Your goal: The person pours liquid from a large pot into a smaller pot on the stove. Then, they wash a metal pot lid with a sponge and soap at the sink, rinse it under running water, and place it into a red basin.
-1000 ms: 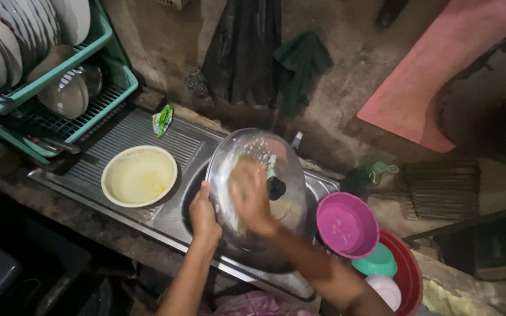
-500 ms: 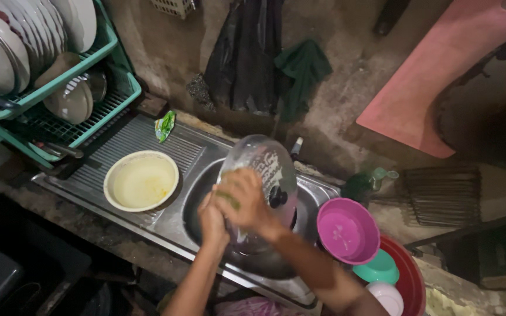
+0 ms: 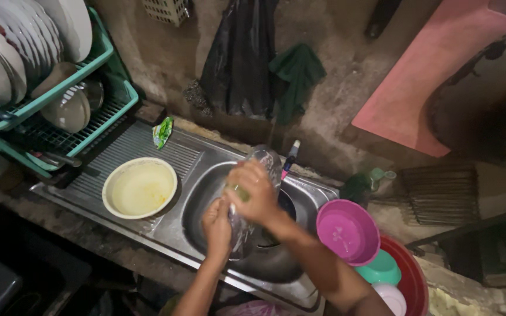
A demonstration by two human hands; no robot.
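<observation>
I stand at a steel sink and hold a round glass pot lid on edge over the basin. My left hand grips its lower rim. My right hand presses a yellow-green scrub sponge against the lid's face. Most of the lid is hidden behind my hands; only its upper edge and a lower part show.
A cream bowl of yellowish water sits on the drainboard, with a green sachet behind it. A teal dish rack with plates and bowls stands left. A purple bowl, teal bowl and red basin are stacked right.
The lid has turned from nearly face-on to edge-on, and both hands have shifted with it, the right one sliding across its surface.
</observation>
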